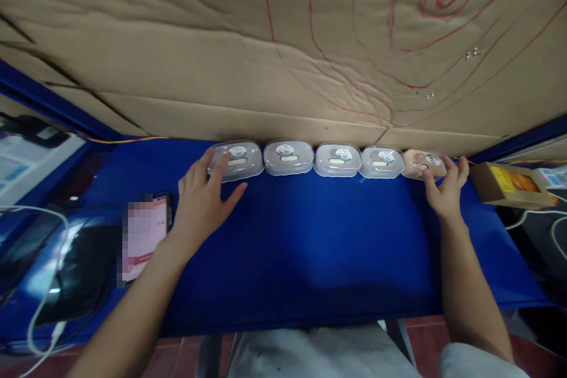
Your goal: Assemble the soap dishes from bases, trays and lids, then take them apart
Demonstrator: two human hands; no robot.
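Observation:
Several oval lidded plastic boxes stand side by side in a row against the cardboard. My left hand is open, its fingertips resting on the leftmost clear box and its thumb held apart. At the other end my right hand has its fingers spread, thumb against the front of a pinkish box and the other fingers by its right end. Between them are a clear box, another clear box and a third clear box. Each carries a round white label on top.
A cardboard panel with red drawn lines rises behind the blue table. On the left lie a phone, a black pouch and a white cable. An open-topped carton stands right of my right hand.

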